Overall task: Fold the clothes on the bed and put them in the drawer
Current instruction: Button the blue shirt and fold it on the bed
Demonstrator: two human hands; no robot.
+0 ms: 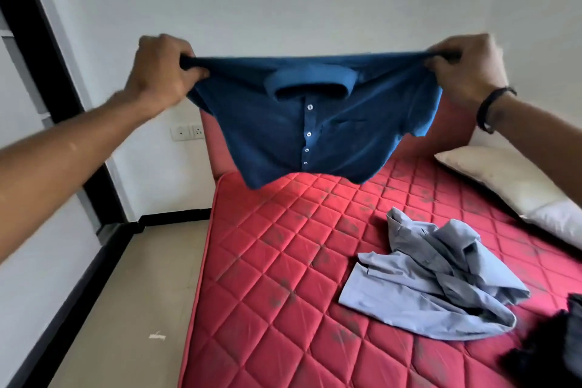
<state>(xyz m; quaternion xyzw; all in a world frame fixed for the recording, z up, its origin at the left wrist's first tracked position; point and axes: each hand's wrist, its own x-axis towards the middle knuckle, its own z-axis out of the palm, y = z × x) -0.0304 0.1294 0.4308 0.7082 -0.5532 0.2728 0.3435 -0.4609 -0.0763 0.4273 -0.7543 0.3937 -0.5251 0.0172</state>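
One dark blue polo shirt (318,132), collar and white-buttoned placket facing the camera, held stretched in the air above the red quilted mattress (283,277); left hand (163,69) and right hand (466,66) each grip a bunched shoulder, fingertips buried in cloth. One pale blue shirt (431,277), crumpled, lying on the mattress below. One dark garment (554,353), cut off at the lower right corner, kind indistinct; pillows (516,186) partly cropped at the right edge.
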